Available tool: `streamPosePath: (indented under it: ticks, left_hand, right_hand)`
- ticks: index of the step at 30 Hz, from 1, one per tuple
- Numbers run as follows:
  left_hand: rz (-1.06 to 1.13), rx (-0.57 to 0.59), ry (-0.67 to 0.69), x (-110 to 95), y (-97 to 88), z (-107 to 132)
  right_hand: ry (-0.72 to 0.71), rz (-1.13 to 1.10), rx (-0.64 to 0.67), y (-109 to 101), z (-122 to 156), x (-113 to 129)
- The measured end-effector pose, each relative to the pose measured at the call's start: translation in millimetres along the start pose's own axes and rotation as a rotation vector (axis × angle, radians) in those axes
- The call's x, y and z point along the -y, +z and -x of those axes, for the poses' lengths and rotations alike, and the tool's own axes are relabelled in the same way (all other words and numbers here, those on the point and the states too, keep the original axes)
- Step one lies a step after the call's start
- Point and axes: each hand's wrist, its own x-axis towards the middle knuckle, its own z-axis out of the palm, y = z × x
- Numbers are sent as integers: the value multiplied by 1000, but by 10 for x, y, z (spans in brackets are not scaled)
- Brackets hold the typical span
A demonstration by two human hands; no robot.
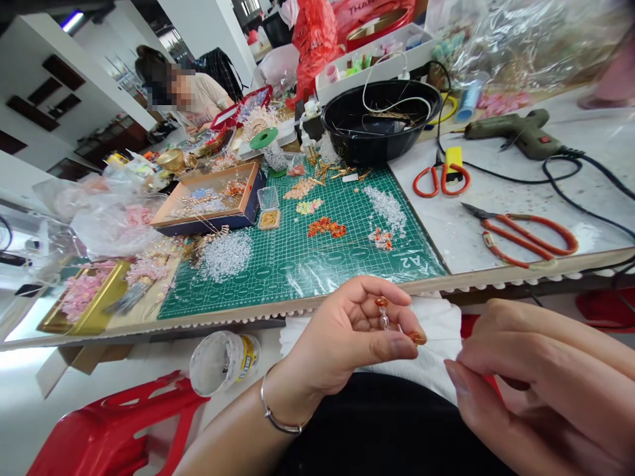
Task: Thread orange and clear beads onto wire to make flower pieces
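Head view: just below the green cutting mat (307,258), the left hand (342,337) pinches a short beaded strand (383,316) between thumb and fingertips, with only a few beads strung. Loose bead heaps (225,254) on the mat look unused. The right hand (536,377) pinches narrow beside the strand, and its hold is unclear.

cutting mat (307,264): "A2" in white at its near right corner, upside down from this view; a row of small white words along the near edge, too small to read.
red bag (358,9): white capitals "THAN", the rest cut off at the top edge of the view.
white tub (223,360): yellow label with dark print on its side, too small to read.
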Motion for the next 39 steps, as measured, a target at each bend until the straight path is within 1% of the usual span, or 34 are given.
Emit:
streamPosePath:
  ticks: [2, 5, 10, 15, 20, 22, 25, 28, 32, 39]
  left_hand:
    - [4, -6, -5, 0, 3, -2]
    - [11, 22, 11, -6, 6, -4]
    - [-65, 18, 26, -50, 9, 17]
    - [-127, 7, -48, -86, 9, 46]
    - [-153, -13, -167, -107, -4, 2]
    - [-144, -13, -219, -117, -16, -27]
    - [-129, -12, -262, -125, -47, -62]
    - [-170, 5, -293, -124, -85, -79]
    - [-207, 32, -321, -108, -118, -88]
    - [-147, 37, -358, -81, -130, -110]
  right_hand:
    - [6, -8, -1, 6, -1, 3]
    - [8, -18, -17, 4, -6, 8]
    - [62, -86, 25, -6, -24, -43]
    - [137, -139, 68, 8, -9, -125]
    - [131, -177, 113, 23, -53, -222]
    - [186, -222, 145, 24, -57, -277]
    - [318, -273, 180, 36, -18, -364]
    - [389, -290, 193, 66, 47, -431]
    - [408, -287, 208, 109, 113, -468]
    - [404, -378, 223, 131, 165, -532]
